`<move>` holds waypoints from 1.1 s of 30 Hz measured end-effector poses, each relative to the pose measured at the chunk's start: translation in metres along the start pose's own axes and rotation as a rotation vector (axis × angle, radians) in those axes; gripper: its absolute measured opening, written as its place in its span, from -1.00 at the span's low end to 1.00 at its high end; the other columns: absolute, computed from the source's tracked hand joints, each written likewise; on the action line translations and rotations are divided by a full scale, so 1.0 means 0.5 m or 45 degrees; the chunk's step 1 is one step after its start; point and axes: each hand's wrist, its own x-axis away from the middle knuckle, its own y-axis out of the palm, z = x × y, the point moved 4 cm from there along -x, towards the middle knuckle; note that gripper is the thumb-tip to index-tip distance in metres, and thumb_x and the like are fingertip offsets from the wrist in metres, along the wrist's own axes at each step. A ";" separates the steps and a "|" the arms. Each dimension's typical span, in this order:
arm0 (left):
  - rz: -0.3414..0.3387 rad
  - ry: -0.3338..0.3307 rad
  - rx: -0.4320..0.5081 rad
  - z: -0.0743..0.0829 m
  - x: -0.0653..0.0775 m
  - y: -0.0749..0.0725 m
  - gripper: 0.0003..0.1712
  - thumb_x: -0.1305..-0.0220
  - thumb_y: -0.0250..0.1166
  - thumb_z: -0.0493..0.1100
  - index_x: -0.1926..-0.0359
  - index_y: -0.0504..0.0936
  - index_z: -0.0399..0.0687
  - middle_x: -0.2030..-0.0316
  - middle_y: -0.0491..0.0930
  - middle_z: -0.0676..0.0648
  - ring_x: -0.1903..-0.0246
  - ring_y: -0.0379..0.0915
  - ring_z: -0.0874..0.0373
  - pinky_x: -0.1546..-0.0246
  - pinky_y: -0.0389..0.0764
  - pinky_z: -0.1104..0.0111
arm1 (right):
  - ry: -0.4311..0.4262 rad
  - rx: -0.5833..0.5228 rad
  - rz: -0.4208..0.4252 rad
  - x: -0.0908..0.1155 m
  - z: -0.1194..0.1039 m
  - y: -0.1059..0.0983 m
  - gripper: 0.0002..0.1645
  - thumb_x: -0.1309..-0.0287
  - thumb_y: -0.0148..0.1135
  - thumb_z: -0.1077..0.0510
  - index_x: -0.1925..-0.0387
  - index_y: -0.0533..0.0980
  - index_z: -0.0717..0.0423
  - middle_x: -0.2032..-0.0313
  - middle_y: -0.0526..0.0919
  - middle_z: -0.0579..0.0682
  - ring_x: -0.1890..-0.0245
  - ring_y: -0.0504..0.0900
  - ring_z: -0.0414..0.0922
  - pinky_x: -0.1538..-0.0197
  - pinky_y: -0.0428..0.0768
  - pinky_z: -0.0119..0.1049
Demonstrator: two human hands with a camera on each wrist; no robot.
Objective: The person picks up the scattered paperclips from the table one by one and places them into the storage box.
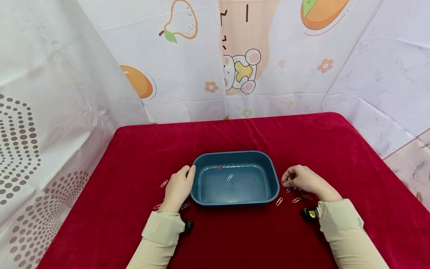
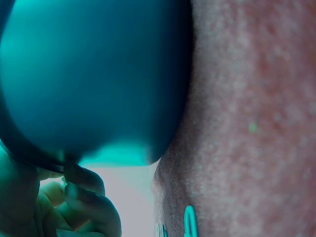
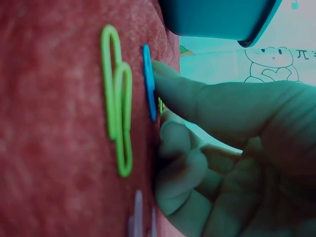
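Observation:
A dark blue plastic tray sits on the cloth, holding a red paper clip, a white paper clip and a green paper clip. My left hand grips the tray's left rim, thumb and fingers around it in the left wrist view. Beyond the tray's right side, my right hand pinches an orange paper clip between thumb and forefinger, close to the cloth. Just beneath those fingertips lies a blue paper clip. A larger-looking yellow-green paper clip lies nearer the right wrist camera.
Right of the tray, a yellow-orange paper clip, another such clip and a reddish clip lie on the red cloth. Several clips, including a pale one, lie around the left hand. Printed curtains hang behind.

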 end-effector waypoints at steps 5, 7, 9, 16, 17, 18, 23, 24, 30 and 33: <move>-0.007 -0.004 0.001 -0.001 0.001 0.000 -0.54 -0.52 -0.04 0.10 0.51 0.31 -0.02 0.65 0.28 -0.05 0.68 0.22 0.08 0.61 0.23 0.34 | -0.032 0.033 -0.006 0.000 -0.003 0.001 -0.96 -0.12 0.36 0.29 0.38 0.63 0.19 0.49 0.64 -0.06 0.58 0.48 -0.16 0.44 0.51 -0.30; -0.007 -0.003 0.000 -0.001 0.000 0.000 -0.54 -0.52 -0.04 0.10 0.51 0.31 -0.02 0.66 0.28 -0.05 0.68 0.21 0.08 0.61 0.22 0.34 | -0.041 0.045 -0.006 -0.001 -0.004 0.001 -0.96 -0.12 0.36 0.30 0.41 0.63 0.17 0.51 0.64 -0.06 0.59 0.48 -0.16 0.45 0.50 -0.31; -0.007 -0.003 0.000 -0.001 0.000 0.000 -0.54 -0.52 -0.05 0.10 0.51 0.31 -0.02 0.66 0.28 -0.05 0.68 0.21 0.08 0.61 0.22 0.34 | -0.041 0.048 -0.010 0.000 -0.004 0.001 -0.94 -0.13 0.35 0.29 0.43 0.62 0.16 0.53 0.63 -0.06 0.60 0.47 -0.17 0.46 0.50 -0.31; 0.004 -0.004 -0.007 -0.001 0.001 -0.001 -0.54 -0.51 -0.04 0.10 0.52 0.31 -0.02 0.66 0.28 -0.05 0.68 0.22 0.08 0.61 0.23 0.34 | -0.013 0.041 -0.023 0.003 -0.003 0.001 -0.95 -0.15 0.34 0.27 0.42 0.62 0.16 0.52 0.62 -0.06 0.59 0.48 -0.17 0.43 0.52 -0.30; 0.010 0.000 -0.011 -0.001 0.000 0.000 -0.54 -0.51 -0.03 0.10 0.52 0.31 -0.02 0.66 0.28 -0.05 0.68 0.22 0.08 0.61 0.22 0.34 | -0.014 0.042 -0.024 0.003 -0.004 0.000 -0.95 -0.16 0.33 0.27 0.41 0.62 0.17 0.51 0.62 -0.06 0.59 0.48 -0.18 0.43 0.52 -0.29; 0.015 0.004 -0.014 -0.001 -0.001 0.000 -0.54 -0.51 -0.03 0.10 0.53 0.30 -0.01 0.67 0.27 -0.04 0.68 0.21 0.09 0.61 0.22 0.34 | -0.010 0.040 -0.024 0.003 -0.004 0.000 -0.95 -0.16 0.33 0.27 0.41 0.62 0.17 0.51 0.62 -0.06 0.59 0.48 -0.18 0.43 0.52 -0.29; 0.027 0.019 -0.019 -0.001 -0.002 0.000 -0.54 -0.51 -0.02 0.08 0.54 0.28 -0.02 0.68 0.25 -0.04 0.68 0.19 0.09 0.61 0.19 0.34 | -0.012 0.036 -0.034 0.004 -0.003 -0.001 -0.96 -0.16 0.33 0.27 0.37 0.62 0.19 0.49 0.63 -0.07 0.58 0.49 -0.17 0.44 0.53 -0.30; 0.025 0.019 -0.018 -0.001 -0.002 0.000 -0.54 -0.52 -0.02 0.08 0.53 0.28 -0.02 0.68 0.25 -0.04 0.68 0.19 0.09 0.61 0.19 0.34 | -0.009 0.035 -0.033 0.004 -0.002 -0.002 -0.95 -0.16 0.33 0.27 0.36 0.63 0.20 0.49 0.63 -0.07 0.58 0.49 -0.17 0.44 0.53 -0.30; 0.015 0.013 -0.014 -0.001 -0.002 0.000 -0.54 -0.52 -0.03 0.08 0.53 0.29 -0.02 0.67 0.24 -0.04 0.68 0.20 0.09 0.61 0.19 0.34 | -0.020 0.028 -0.016 0.007 -0.006 -0.009 -0.85 -0.17 0.33 0.24 0.24 0.65 0.26 0.44 0.67 -0.05 0.56 0.50 -0.16 0.43 0.54 -0.29; 0.010 0.007 -0.013 -0.001 -0.002 0.000 -0.54 -0.52 -0.03 0.09 0.52 0.29 -0.02 0.67 0.25 -0.04 0.68 0.20 0.09 0.60 0.20 0.34 | -0.032 0.029 -0.006 0.008 -0.009 -0.010 -0.83 -0.19 0.32 0.24 0.21 0.66 0.27 0.41 0.68 -0.03 0.54 0.51 -0.16 0.41 0.55 -0.29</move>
